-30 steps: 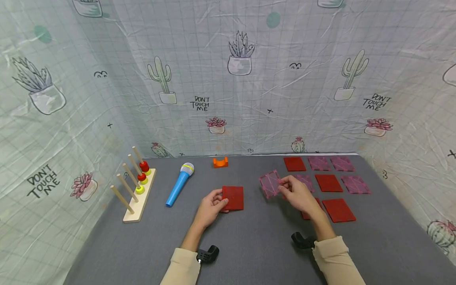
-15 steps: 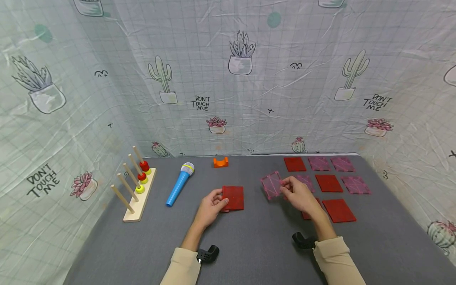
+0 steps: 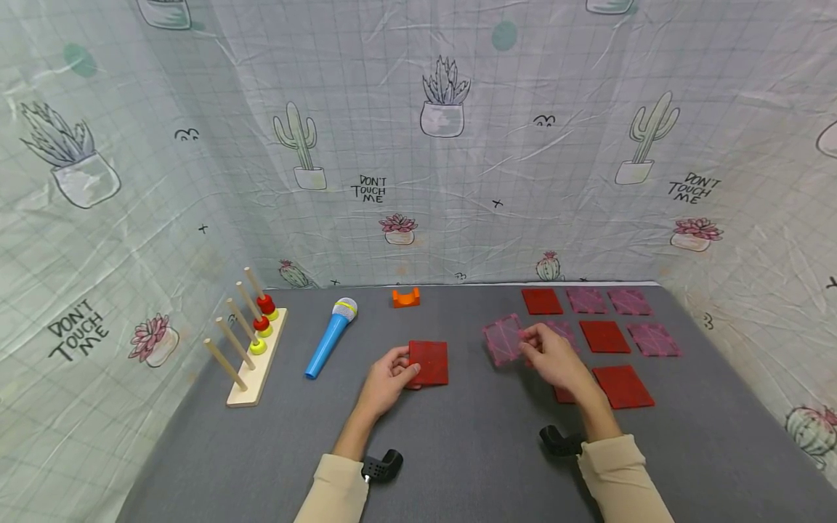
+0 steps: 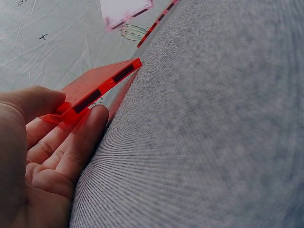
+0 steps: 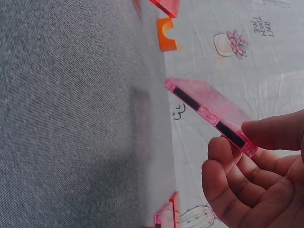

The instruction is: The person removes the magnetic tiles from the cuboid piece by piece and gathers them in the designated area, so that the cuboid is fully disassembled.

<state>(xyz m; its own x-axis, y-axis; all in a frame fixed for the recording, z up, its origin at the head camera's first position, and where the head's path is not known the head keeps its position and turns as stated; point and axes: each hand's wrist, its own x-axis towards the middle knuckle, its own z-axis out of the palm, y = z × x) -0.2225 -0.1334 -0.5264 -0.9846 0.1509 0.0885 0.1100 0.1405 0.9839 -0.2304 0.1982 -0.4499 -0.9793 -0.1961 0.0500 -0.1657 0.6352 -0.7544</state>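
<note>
My left hand (image 3: 384, 381) pinches a red square magnetic tile (image 3: 429, 362) by its left edge, thumb on top and fingers underneath. In the left wrist view this red tile (image 4: 102, 80) is tilted just above the table, with dark magnets along its edge. To the right, my right hand (image 3: 552, 356) pinches a translucent pink magnetic tile (image 3: 502, 340) by its right side. The right wrist view shows the pink tile (image 5: 209, 107) slanted and raised off the table, thumb on one face, curled fingers on the other. My right hand partly covers a pink tile (image 3: 564, 330) and a red tile (image 3: 563, 395) lying below it.
Several red and pink tiles (image 3: 604, 337) lie in rows at the right. A blue toy microphone (image 3: 327, 343) and a wooden peg stand (image 3: 251, 378) with red and yellow beads are at the left. An orange notched block (image 3: 406, 298) stands near the back edge by the patterned curtain.
My right hand has shifted slightly to the right with the pink tile, which faces the head camera a little more. My left hand and the red tile stay in place.
</note>
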